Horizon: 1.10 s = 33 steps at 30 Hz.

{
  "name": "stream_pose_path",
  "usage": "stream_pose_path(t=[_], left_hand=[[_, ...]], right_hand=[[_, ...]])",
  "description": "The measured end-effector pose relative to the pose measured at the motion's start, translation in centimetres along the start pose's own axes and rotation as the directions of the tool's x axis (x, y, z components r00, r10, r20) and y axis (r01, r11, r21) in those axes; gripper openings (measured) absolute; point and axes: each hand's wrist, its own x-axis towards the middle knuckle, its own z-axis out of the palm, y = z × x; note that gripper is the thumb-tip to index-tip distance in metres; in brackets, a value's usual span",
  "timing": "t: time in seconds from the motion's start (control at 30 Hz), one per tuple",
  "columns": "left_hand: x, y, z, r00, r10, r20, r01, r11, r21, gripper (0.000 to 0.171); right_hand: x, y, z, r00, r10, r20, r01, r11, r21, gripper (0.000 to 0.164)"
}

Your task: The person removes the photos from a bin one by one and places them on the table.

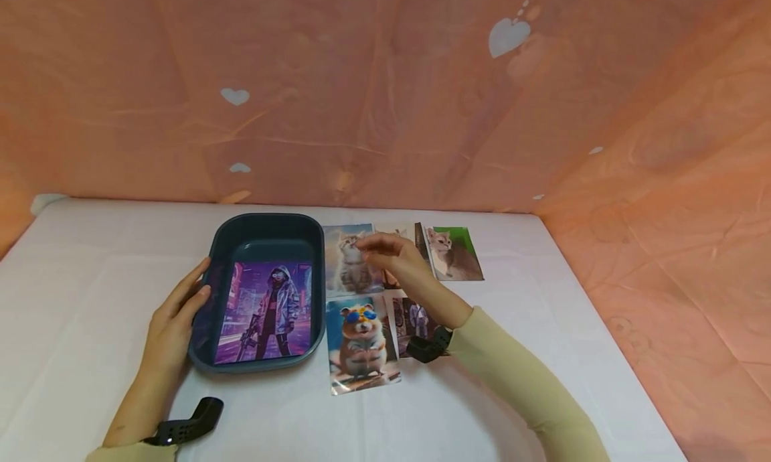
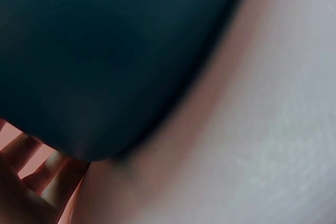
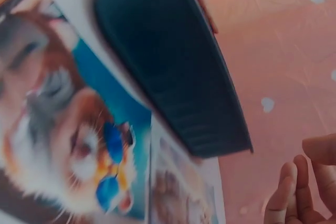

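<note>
A dark teal tray (image 1: 269,224) with rounded corners sits on the white surface, and a purple picture card (image 1: 265,315) of a hooded figure with a gun lies inside it. My left hand (image 1: 171,321) rests against the tray's left side, thumb at the rim; in the left wrist view, its fingers (image 2: 65,182) lie along the outer wall. My right hand (image 1: 400,261), fingers loosely bent and holding nothing, hovers right of the tray over a kitten card (image 1: 352,271) and a partly hidden card (image 1: 412,231). Below the kitten lies a hamster card (image 1: 363,345) with blue sunglasses.
At the right end of the back row is a cat card (image 1: 453,254) with a green background. A darker card (image 1: 409,321) lies partly beneath the right wrist's black camera (image 1: 429,347). Orange cloth (image 1: 361,114) with white hearts rises behind the white table (image 1: 542,315).
</note>
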Motion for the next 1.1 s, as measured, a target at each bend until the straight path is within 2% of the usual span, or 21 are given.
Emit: stream_pose_path(t=[0.2, 0.47, 0.67, 0.8, 0.9, 1.1], left_hand=[[0.1, 0.0, -0.1, 1.000, -0.016, -0.001, 0.016, 1.000, -0.005, 0.048], [0.1, -0.1, 0.2, 1.000, -0.030, -0.001, 0.030, 0.999, -0.020, 0.048], [0.2, 0.0, 0.3, 1.000, -0.019, -0.012, 0.019, 1.000, -0.017, 0.048], [0.1, 0.0, 0.5, 1.000, -0.016, -0.019, 0.016, 1.000, -0.018, 0.048], [0.0, 0.1, 0.7, 1.000, -0.009, -0.016, 0.008, 1.000, -0.012, 0.048], [0.0, 0.3, 1.1, 1.000, 0.006, -0.004, -0.006, 1.000, 0.012, 0.048]], right_hand=[[1.3, -0.9, 2.0, 0.998, -0.022, 0.058, 0.022, 1.000, 0.005, 0.031], [3.1, -1.4, 4.3, 0.983, 0.051, 0.174, -0.042, 0.998, -0.056, 0.031], [4.1, -1.9, 6.1, 0.974, 0.067, 0.214, -0.042, 0.992, -0.121, 0.031], [4.7, -2.3, 7.5, 0.960, 0.098, 0.261, -0.068, 0.990, -0.123, 0.032], [5.2, -2.5, 8.3, 0.953, 0.126, 0.277, -0.098, 0.989, -0.115, 0.032], [6.1, -2.4, 9.4, 0.957, 0.129, 0.259, -0.105, 0.989, -0.103, 0.033]])
